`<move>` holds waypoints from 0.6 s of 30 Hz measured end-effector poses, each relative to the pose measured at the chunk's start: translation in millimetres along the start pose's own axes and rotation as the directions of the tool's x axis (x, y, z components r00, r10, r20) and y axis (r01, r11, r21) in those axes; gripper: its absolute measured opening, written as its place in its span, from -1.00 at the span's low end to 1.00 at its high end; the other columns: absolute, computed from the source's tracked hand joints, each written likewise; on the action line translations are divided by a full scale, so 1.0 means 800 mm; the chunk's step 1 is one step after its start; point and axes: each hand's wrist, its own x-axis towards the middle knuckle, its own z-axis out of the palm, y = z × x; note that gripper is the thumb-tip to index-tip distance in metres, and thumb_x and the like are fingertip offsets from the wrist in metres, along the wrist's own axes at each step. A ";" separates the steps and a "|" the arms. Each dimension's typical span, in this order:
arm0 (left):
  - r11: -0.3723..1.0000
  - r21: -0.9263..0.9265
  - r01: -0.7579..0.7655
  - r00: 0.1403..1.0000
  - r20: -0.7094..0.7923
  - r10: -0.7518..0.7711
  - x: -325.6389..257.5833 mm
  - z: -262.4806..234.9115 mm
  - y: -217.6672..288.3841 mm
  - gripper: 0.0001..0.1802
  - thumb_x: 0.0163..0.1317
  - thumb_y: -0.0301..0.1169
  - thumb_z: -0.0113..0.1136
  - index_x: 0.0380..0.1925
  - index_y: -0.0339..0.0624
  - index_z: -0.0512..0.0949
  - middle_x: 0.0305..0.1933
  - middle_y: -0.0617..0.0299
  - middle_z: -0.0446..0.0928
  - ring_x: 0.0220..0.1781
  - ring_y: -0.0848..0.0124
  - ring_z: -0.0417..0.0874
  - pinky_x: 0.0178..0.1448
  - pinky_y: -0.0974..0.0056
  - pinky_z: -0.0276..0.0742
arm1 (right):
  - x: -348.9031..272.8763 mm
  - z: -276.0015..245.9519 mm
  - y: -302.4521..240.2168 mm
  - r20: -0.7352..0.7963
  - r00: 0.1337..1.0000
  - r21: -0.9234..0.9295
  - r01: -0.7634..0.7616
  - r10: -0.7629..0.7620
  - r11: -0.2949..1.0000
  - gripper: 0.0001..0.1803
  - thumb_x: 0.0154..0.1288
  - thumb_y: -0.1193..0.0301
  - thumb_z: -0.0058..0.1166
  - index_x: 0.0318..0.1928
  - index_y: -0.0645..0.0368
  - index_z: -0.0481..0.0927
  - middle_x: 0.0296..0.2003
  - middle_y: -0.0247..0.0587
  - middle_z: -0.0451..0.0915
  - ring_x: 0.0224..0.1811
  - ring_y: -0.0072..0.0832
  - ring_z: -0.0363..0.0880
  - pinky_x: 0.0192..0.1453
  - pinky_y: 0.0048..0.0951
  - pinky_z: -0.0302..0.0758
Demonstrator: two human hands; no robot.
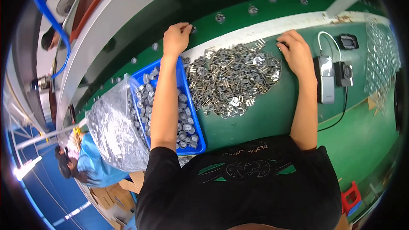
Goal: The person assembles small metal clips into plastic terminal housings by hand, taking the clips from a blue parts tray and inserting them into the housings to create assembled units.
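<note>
Shiny metal pieces [234,76] lie heaped beside rounded gray parts [185,127].

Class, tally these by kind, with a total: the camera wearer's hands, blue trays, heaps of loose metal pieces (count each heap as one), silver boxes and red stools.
Hands: 2 (left hand, right hand)
Blue tray: 1
Heap of metal pieces: 1
Silver box: 1
Red stool: 1
Total: 6
</note>
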 end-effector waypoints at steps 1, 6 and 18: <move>1.000 0.002 0.016 1.000 -0.015 -0.016 0.001 -0.009 -0.003 -0.69 0.25 -0.22 0.22 -0.12 -0.15 0.71 -0.17 -0.04 0.69 -0.06 0.02 0.71 0.07 0.11 0.58 | 0.000 -0.003 -0.002 0.011 1.000 0.008 0.018 -0.018 1.000 -0.86 0.12 0.58 0.21 -0.26 0.24 0.66 -0.20 -0.15 0.57 -0.14 -0.17 0.57 -0.02 -0.24 0.51; 0.915 0.396 0.075 0.988 -0.157 -0.014 0.004 -0.061 -0.060 -0.57 0.22 -0.15 0.23 0.04 -0.08 0.62 -0.01 -0.10 0.64 0.10 -0.01 0.61 0.17 0.05 0.53 | 0.004 -0.012 -0.026 -0.047 0.997 0.069 -0.065 0.068 0.996 -0.80 0.19 0.63 0.15 -0.16 0.24 0.67 -0.27 -0.14 0.52 -0.24 -0.20 0.58 -0.11 -0.30 0.51; 0.973 0.229 0.040 0.995 -0.097 -0.018 -0.008 -0.071 -0.098 -0.61 0.00 -0.38 0.28 -0.09 -0.13 0.69 -0.26 0.05 0.71 -0.15 0.14 0.73 0.06 0.15 0.59 | -0.002 0.009 -0.035 -0.013 1.000 0.364 0.008 -0.004 0.931 -0.76 0.22 0.73 -0.01 -0.22 0.22 0.67 -0.30 -0.23 0.48 -0.35 -0.40 0.58 -0.23 -0.40 0.51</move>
